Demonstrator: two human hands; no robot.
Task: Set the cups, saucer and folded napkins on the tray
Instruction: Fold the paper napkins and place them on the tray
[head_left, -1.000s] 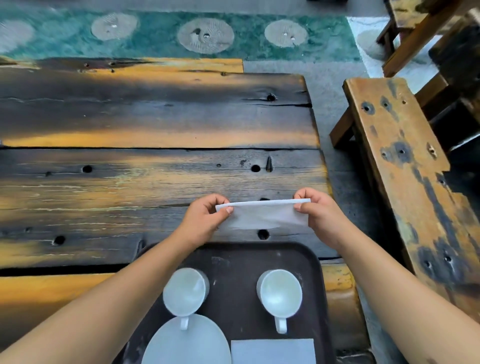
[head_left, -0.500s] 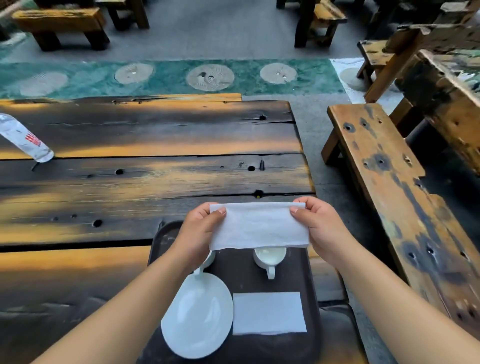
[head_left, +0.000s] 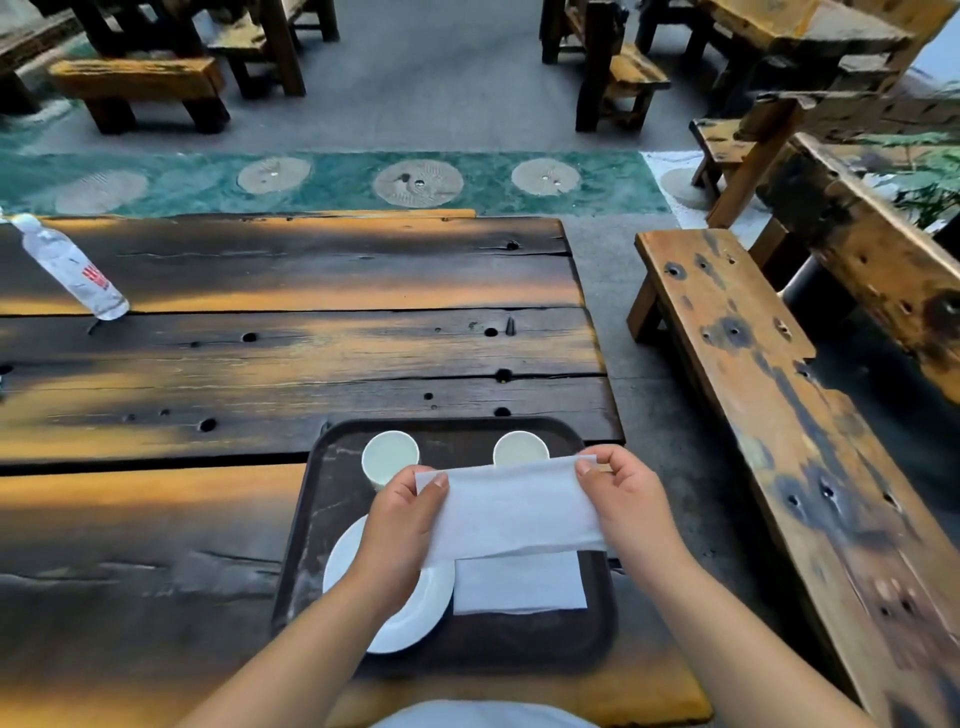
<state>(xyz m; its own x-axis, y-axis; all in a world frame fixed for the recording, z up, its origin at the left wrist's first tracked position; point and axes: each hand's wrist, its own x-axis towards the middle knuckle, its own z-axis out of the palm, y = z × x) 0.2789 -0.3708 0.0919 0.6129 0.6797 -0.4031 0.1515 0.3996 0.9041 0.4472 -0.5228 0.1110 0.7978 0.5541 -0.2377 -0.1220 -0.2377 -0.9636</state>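
Over the dark tray (head_left: 311, 525), both hands hold up a white napkin (head_left: 511, 506) by its two far corners. Left hand (head_left: 402, 525) pinches one corner and right hand (head_left: 626, 501) pinches the other, so the paper stays flat and stretched and does not flop. It hangs in the air and is not on the tray yet. I think it is held this way so it can go down neat, maybe on top of the other folded napkin (head_left: 519, 584) that lies on the tray just below it.

Two white cups (head_left: 390, 457) stand at the far side of the tray. One is partly hidden by the held napkin. A white saucer (head_left: 395, 623) sits on the near left, next to the flat napkin, and the left wrist covers part of it.

The tray rests on the wooden tabletop (head_left: 311, 343). A plastic bottle (head_left: 70, 267) lies far off to the left. A wooden bench (head_left: 753, 395) stands to the right. Nothing blocks the way down
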